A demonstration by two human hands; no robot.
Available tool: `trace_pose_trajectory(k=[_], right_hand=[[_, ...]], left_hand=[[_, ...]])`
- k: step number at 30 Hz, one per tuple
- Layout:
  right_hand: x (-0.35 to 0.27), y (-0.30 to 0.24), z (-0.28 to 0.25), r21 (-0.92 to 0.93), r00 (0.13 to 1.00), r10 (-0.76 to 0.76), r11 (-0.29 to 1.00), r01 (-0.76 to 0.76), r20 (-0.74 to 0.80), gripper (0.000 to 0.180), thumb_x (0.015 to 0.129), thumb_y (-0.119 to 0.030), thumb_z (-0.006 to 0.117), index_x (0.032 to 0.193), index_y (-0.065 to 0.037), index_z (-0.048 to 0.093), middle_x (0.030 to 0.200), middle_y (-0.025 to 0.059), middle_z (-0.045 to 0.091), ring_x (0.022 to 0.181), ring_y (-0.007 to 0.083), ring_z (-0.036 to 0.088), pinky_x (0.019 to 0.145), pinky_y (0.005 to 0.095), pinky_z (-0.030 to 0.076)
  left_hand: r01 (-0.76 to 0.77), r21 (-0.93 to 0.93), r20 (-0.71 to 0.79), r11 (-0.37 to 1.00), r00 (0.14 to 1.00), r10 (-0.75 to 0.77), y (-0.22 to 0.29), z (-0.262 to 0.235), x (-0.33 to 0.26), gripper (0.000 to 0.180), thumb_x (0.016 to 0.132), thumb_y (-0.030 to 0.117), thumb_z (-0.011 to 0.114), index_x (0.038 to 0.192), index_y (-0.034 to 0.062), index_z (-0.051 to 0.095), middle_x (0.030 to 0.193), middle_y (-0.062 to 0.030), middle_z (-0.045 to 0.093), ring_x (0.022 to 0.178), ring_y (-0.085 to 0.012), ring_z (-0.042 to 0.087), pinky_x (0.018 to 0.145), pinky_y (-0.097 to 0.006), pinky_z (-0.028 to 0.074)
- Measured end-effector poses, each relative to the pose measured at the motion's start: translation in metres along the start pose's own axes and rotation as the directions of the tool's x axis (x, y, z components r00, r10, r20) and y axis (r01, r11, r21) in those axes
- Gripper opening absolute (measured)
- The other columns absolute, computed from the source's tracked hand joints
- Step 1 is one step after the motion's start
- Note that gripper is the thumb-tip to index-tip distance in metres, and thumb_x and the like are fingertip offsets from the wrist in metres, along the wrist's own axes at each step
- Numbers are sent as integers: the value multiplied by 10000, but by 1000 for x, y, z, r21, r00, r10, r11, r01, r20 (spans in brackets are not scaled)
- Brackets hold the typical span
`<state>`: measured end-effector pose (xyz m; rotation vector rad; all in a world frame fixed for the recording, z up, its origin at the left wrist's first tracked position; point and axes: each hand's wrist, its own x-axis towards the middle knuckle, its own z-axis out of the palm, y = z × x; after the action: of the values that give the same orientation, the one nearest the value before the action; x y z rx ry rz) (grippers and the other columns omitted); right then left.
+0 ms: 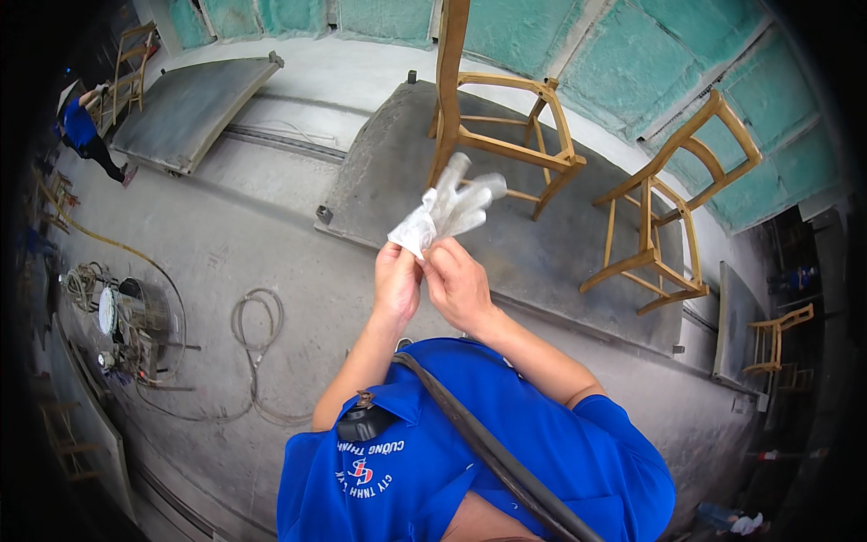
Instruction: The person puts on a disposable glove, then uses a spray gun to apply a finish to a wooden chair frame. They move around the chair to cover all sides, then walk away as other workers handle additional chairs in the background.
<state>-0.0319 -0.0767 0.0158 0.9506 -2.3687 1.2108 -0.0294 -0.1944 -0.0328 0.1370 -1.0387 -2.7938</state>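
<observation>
One translucent glove (449, 210) | left grip (398, 282): on cuff (414, 232) | right grip (458, 284): same

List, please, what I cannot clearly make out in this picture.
In the head view:
- Left grip: fingertips partly hidden by the white glove.
- Chair behind the glove: backrest top cut off by the upper edge.
- Co-worker, far left: hands too small to make out.
- Blue shape, right rim: too dim and small to identify.

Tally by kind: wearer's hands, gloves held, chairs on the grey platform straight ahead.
Hands: 2 (left hand, right hand)
Glove: 1
Chairs: 2 (left chair, right chair)
Total: 5
</observation>
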Motion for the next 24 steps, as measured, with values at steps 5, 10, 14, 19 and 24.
trace_pose_trajectory(k=[5, 10, 14, 19, 24], right_hand=[[-2, 0, 5, 7, 998, -53, 999, 53, -30, 62, 898, -17, 655, 932, -20, 603, 910, 117, 604, 779, 320, 628, 659, 390, 504], [-6, -1, 12, 216, 998, -4, 976, -9, 57, 53, 898, -9, 643, 932, -20, 603, 919, 117, 601, 809, 322, 621, 684, 388, 498], [-5, -2, 18, 197, 997, -67, 979, 58, 39, 51, 906, -1, 643, 943, -17, 612, 929, 119, 618, 811, 319, 628, 697, 375, 503], [-7, -6, 19, 148, 998, -8, 989, -2, 67, 64, 894, 2, 640, 946, -27, 616, 933, 122, 617, 829, 325, 639, 699, 382, 509], [-6, -10, 20, 54, 993, -55, 997, 49, 101, 106, 852, 14, 635, 945, -32, 618, 950, 118, 615, 853, 335, 637, 711, 400, 515]], left_hand=[[86, 185, -18, 979, 996, -84, 18, -8, 6, 346, 1010, 55, 541, 1350, -5, 556, 1267, -79, 649, 1124, -165, 632, 959, -329, 520], [-116, 25, 57, 993, 992, 115, 24, -17, 12, 349, 1006, 50, 539, 1350, 4, 564, 1254, -74, 655, 1092, -152, 634, 921, -314, 524], [12, 153, -10, 988, 1000, -11, 18, -25, 14, 372, 990, 40, 548, 1356, -24, 547, 1288, -89, 638, 1116, -161, 635, 895, -274, 526], [71, 103, 107, 992, 991, -82, 25, -24, 8, 397, 1024, 117, 538, 1392, -29, 511, 1338, -126, 606, 1190, -211, 606, 1026, -363, 485], [17, 29, 128, 999, 992, -20, 35, -26, 11, 387, 1032, 125, 527, 1383, -39, 520, 1355, -111, 593, 1214, -191, 588, 997, -315, 490]])
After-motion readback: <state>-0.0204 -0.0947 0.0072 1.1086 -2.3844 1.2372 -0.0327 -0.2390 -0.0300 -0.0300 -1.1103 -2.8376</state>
